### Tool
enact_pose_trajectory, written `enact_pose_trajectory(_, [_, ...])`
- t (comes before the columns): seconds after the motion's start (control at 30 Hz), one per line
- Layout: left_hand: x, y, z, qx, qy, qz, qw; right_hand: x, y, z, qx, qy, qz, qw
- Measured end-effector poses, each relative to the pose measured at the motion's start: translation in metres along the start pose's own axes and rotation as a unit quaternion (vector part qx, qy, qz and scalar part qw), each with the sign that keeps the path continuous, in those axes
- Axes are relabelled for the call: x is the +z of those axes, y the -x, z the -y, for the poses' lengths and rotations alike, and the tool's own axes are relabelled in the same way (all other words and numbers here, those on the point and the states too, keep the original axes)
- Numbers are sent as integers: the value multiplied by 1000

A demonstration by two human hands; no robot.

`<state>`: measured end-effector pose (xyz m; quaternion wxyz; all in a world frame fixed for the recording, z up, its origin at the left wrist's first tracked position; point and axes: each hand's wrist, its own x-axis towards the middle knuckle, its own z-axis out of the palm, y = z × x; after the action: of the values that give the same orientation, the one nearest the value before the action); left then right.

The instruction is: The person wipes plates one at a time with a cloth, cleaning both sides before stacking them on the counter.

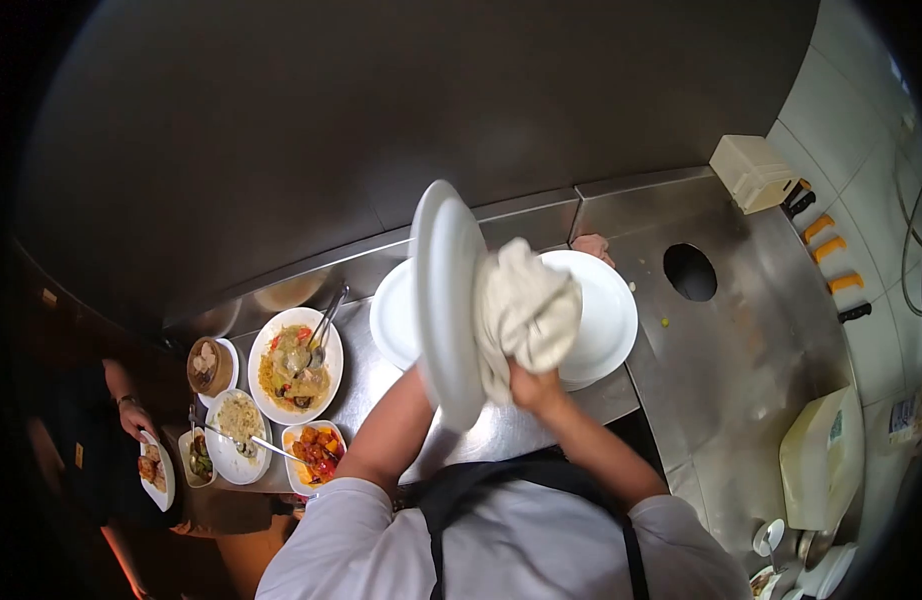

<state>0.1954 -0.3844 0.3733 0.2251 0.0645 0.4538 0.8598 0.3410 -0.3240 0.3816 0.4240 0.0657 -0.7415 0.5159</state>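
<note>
A large white plate (433, 310) is held up on edge, tilted nearly upright. My left hand (415, 394) grips it from the left side, its fingers mostly hidden behind the plate. Bunched in my right hand (537, 388) is an off-white cloth (529, 310), pressed against the plate's right-facing side. The cloth is slightly blurred. Below, on the steel counter (501, 425), lie a white plate (389, 315) to the left and another white plate (606, 315) to the right, the latter apparently on top of another.
Left on the counter are a noodle dish (296, 365), a rice plate (236, 425) and a red-sauced dish (316, 455). Another person's hand (136, 415) holds a plate of food (156, 470). At right are a round counter hole (690, 272), several knives (829, 248) and a cream container (821, 460).
</note>
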Motion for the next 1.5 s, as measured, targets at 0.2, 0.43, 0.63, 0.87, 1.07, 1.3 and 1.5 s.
enact_pose_trajectory(0.2, [22,-16,-90,290,-548,-110,777,-29,-26,33,314,-287,-172,888])
enact_pose_trajectory(0.43, [26,46,-92,186,-225,49,955,-58,-74,3,279,-361,-310,834])
enact_pose_trajectory(0.63, [-47,92,-63,73,-105,-125,984,-83,-74,-8,230,-263,-338,874])
enact_pose_trajectory(0.87, [-131,133,-43,57,-174,-250,951,-87,-61,-7,225,-313,-274,881])
enact_pose_trajectory(1.07, [-143,127,-25,77,-205,-293,931,-79,-60,-17,218,-329,-226,891])
enact_pose_trajectory(1.3, [-151,100,4,96,-251,-310,912,-87,-54,-18,227,-274,-261,897])
enact_pose_trajectory(1.5, [-146,85,14,68,-217,-267,936,-107,-37,-36,239,-165,-311,905])
